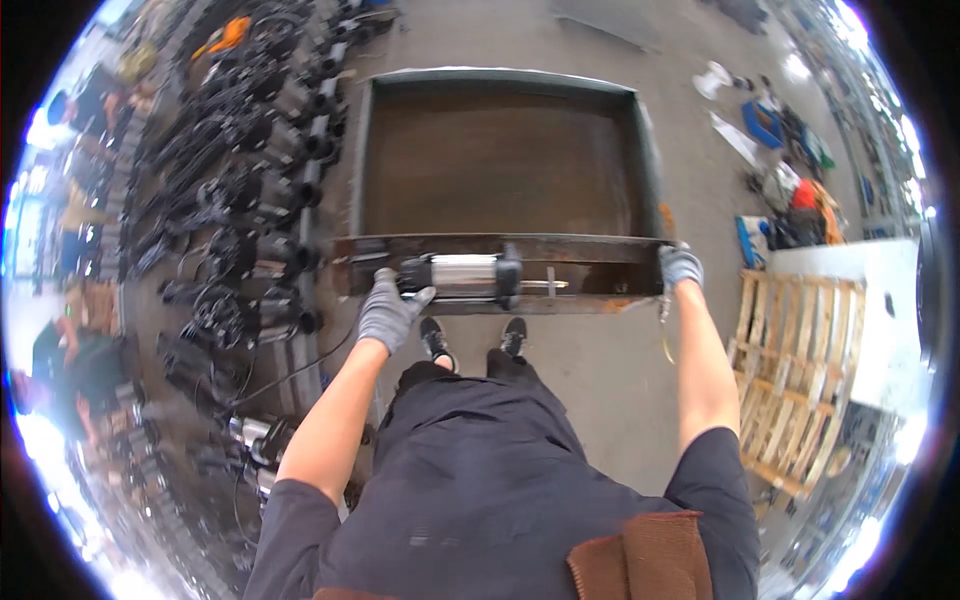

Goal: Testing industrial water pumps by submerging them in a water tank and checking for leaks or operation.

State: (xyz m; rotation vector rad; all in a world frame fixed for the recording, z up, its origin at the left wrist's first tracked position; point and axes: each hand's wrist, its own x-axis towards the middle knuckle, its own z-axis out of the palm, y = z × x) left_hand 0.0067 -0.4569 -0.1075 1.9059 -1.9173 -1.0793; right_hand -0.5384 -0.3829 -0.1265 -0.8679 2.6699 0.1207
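Left grip (389, 314), gloved: thumb and fingers closed round the left, black-capped end of the silver-and-black cylinder (463, 275). Right grip (681, 268), also gloved: at the trough's right end, fingers curled; can't tell if it's clamped on the edge or on something small. Thin pale strip hangs just below it, too blurred to name.

Cylinder lies lengthwise at the left half of the rusty trough (610, 275) along the near side of the open metal tank (648, 150); thin shaft (545, 284) points right. Can't tell if the cylinder touches the trough bottom. Dark cable (290, 378) on the left, running down from near the left wrist.

Handling, my judgement: cylinder looks heavy and round, so it could roll. Best held level, thumb clear of the trough edge, shaft off the metal, cable slack. Right grip would help more under the shaft end.
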